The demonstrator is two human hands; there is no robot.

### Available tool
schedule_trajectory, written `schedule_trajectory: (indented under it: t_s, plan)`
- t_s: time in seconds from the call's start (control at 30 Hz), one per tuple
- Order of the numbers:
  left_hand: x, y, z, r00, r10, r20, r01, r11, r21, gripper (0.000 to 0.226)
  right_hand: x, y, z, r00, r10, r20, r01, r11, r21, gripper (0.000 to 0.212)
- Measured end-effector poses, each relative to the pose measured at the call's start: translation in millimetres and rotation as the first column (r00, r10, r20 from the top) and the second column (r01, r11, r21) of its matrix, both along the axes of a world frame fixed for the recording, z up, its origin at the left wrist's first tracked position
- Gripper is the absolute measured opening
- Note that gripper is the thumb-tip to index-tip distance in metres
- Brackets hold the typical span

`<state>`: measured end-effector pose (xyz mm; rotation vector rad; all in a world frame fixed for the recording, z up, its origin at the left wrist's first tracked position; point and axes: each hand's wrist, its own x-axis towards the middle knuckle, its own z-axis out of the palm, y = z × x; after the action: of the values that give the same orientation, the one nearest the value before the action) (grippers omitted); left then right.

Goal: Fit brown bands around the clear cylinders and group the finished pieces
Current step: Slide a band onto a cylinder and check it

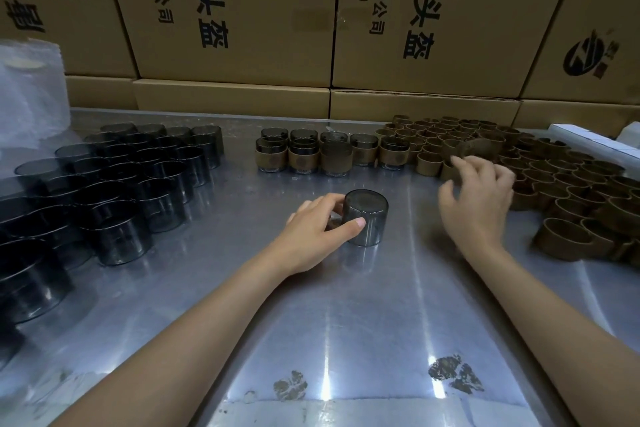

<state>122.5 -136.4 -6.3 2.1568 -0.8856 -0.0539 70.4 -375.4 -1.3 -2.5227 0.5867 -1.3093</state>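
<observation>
Cylinder (pixel 365 218) gripped by left hand (pixel 311 236); right hand (pixel 476 199), fingers loose and empty, over bands (pixel 519 163); one to be picked next.

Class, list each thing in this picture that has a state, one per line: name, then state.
Left hand: grips the lone cylinder.
Lone cylinder: upright on the table, unbanded.
Right hand: fingers spread over the loose bands, holding nothing.
Loose bands: empty, clustered.
Finished pieces: banded, grouped.
Bare cylinders: unbanded, clustered.
</observation>
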Motion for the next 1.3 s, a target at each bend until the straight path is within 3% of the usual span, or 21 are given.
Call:
schedule_trajectory:
  t_s: [0.27,0.5,0.63,0.7,0.8,0.9,1.03,1.2,1.3]
  plan:
    - [-2.3,-0.2,-0.5,0.996,-0.014,0.09,0.021,0.997,-0.073,0.077,-17.7,81.8,10.1,0.901,0.405,0.156,-0.405,0.914,-0.038,0.033]
    - [-11.8,-9.1,4.0,0.951,-0.05,0.306,0.129,0.961,-0.243,0.082,-30.5,106.4,17.2,0.876,0.472,0.098,-0.443,0.868,-0.225,0.032]
    - [-16.2,-11.7,7.4,0.958,0.008,0.287,0.098,0.93,-0.355,0.065,-31.7,112.7,18.0,0.858,0.507,0.077,-0.468,0.836,-0.287,0.031]
    - [-15.6,-10.8,9.5,0.972,-0.017,0.236,0.113,0.91,-0.399,0.059,-30.8,110.7,19.8,0.83,0.545,0.121,-0.519,0.833,-0.192,0.034]
    - [-15.9,-10.6,12.1,0.988,-0.072,0.138,0.127,0.886,-0.446,0.056,-26.2,102.7,20.5,0.813,0.525,0.251,-0.56,0.823,0.093,0.039]
    - [-15.9,-12.8,10.4,0.984,-0.168,0.054,0.174,0.873,-0.456,0.055,-19.9,90.8,12.4,0.833,0.524,0.175,-0.551,0.768,0.326,0.042]
    - [-12.9,-14.0,6.2,0.982,-0.18,0.049,0.185,0.907,-0.378,0.056,-13.5,86.4,2.1,0.777,0.624,0.081,-0.596,0.69,0.411,0.024]
    - [-8.1,-13.3,2.1,0.963,-0.264,-0.046,0.227,0.897,-0.379,0.058,-8.1,88.0,0.0,0.796,0.603,0.051,-0.56,0.703,0.437,0.028]
    - [-4.6,-14.2,-1.9,0.941,-0.314,-0.129,0.245,0.892,-0.381,0.061,-6.0,89.7,-2.2,0.772,0.627,0.105,-0.571,0.612,0.547,0.028]
